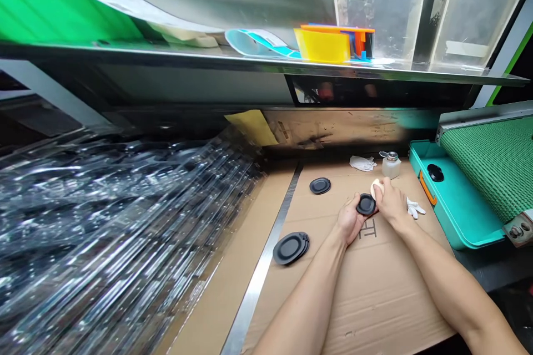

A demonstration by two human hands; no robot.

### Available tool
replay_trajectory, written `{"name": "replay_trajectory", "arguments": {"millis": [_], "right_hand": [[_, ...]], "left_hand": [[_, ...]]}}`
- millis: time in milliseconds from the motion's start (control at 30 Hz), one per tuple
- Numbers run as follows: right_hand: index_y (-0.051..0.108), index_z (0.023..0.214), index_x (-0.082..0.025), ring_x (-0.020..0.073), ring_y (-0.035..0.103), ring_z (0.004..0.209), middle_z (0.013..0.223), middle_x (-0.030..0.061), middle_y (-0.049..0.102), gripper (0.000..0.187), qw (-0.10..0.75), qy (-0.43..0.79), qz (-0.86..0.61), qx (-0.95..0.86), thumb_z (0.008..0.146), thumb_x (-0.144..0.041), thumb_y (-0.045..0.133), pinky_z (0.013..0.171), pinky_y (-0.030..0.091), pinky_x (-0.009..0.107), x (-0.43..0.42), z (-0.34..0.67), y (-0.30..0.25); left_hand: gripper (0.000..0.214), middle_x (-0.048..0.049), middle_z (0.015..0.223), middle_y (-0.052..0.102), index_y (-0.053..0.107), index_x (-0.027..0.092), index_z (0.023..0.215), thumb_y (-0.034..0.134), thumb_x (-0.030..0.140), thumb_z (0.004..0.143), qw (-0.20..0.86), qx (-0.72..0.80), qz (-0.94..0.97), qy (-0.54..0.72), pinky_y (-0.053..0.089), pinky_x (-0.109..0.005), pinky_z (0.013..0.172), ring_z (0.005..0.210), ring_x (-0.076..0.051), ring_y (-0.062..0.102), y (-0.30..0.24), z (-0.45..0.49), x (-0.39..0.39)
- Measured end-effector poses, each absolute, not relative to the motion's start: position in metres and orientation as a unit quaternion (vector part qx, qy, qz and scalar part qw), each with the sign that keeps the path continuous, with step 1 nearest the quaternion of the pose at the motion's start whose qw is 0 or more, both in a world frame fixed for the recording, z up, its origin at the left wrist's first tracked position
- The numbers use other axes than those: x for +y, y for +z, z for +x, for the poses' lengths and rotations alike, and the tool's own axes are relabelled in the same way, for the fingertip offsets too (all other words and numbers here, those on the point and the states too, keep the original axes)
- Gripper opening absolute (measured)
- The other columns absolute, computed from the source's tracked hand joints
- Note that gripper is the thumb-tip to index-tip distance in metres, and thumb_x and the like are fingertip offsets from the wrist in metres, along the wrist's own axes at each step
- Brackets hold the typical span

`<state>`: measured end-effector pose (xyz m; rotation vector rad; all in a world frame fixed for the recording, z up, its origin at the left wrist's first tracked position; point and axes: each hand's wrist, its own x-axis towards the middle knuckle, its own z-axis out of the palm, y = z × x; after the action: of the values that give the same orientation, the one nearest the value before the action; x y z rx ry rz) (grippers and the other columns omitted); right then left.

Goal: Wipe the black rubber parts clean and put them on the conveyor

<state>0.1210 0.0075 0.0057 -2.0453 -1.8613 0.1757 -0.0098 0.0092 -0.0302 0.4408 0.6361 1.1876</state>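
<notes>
At the right edge of the brown cardboard-covered worktop (pixel 387 283), beside a green textured conveyor belt (pixel 495 161), stands a teal rectangular plastic bin (pixel 470 216) with an orange handle (pixel 427 187); one glossy black rounded piece (pixel 435 172) lies inside, near its far end. Left of the bin stands a small translucent bottle (pixel 391 167) with a metal top; how full it is I cannot tell. Clear ribbed plastic trays (pixel 158 233) are heaped at the left, their contents too blurred to make out. Over the cardboard, the left hand (pixel 350 221) grasps a matte black round plastic disc (pixel 366 204) by its edge, its grip closed around the rim. The right hand's (pixel 392 201) grip is pinched on a soft white pad (pixel 377 185), just at the disc's upper right edge.
</notes>
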Motion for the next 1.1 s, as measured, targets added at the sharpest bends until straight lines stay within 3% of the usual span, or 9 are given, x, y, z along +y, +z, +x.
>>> {"name": "replay_trajectory", "arguments": {"millis": [200,433,633,800,933,1100], "right_hand": [[0.050,0.122,-0.024,0.0238,0.069,0.091,0.099,0.0072,0.074,0.036,0.297,0.113,-0.707,-0.632,0.104,-0.050,0.033,0.073,0.040,0.028,0.004,0.135,-0.001],[0.052,0.122,-0.023,0.0242,0.070,0.082,0.093,0.0102,0.074,0.045,0.160,0.068,-0.725,-0.666,0.104,-0.058,0.030,0.074,0.043,0.030,-0.005,0.112,0.003],[0.043,0.149,-0.030,0.0242,0.071,0.083,0.092,0.0123,0.074,0.052,0.096,0.017,-0.699,-0.709,0.106,-0.053,0.025,0.078,0.047,0.033,-0.009,0.091,0.002],[0.032,0.157,-0.029,0.0245,0.071,0.083,0.092,0.0140,0.075,0.057,0.095,-0.001,-0.729,-0.677,0.106,-0.052,0.025,0.079,0.048,0.035,-0.008,0.089,-0.001],[0.034,0.156,-0.035,0.0244,0.072,0.083,0.093,0.0116,0.075,0.054,0.100,0.010,-0.705,-0.702,0.106,-0.054,0.028,0.079,0.048,0.035,-0.009,0.091,-0.003],[0.038,0.153,-0.028,0.0273,0.070,0.090,0.101,0.0125,0.074,0.057,0.162,0.039,-0.766,-0.621,0.105,-0.057,0.028,0.079,0.045,0.035,0.007,0.118,0.009]], "left_hand": [[0.035,-0.0194,0.112,0.074,0.066,0.007,0.114,0.043,0.031,0.102,0.774,0.298,0.163,0.535,0.057,-0.048,0.096,0.106,-0.028,0.071,-0.026,-0.012,0.012],[0.037,-0.0164,0.120,0.072,0.065,0.010,0.122,0.039,0.029,0.103,0.782,0.267,0.163,0.539,0.050,-0.047,0.107,0.121,-0.027,0.065,-0.024,-0.012,0.009],[0.045,-0.0180,0.122,0.071,0.067,0.008,0.121,0.035,0.036,0.105,0.799,0.271,0.156,0.514,0.048,-0.044,0.110,0.122,-0.027,0.064,-0.025,-0.014,0.009],[0.041,-0.0159,0.124,0.071,0.063,0.011,0.130,0.039,0.032,0.103,0.793,0.265,0.162,0.525,0.049,-0.044,0.109,0.122,-0.026,0.064,-0.030,-0.013,0.012],[0.046,-0.0191,0.124,0.070,0.064,0.007,0.128,0.036,0.035,0.104,0.802,0.262,0.157,0.513,0.049,-0.044,0.108,0.121,-0.027,0.064,-0.030,-0.012,0.010],[0.039,-0.0197,0.125,0.069,0.064,0.009,0.122,0.039,0.032,0.104,0.779,0.279,0.151,0.541,0.055,-0.044,0.099,0.119,-0.028,0.066,-0.023,-0.018,0.009]]}}
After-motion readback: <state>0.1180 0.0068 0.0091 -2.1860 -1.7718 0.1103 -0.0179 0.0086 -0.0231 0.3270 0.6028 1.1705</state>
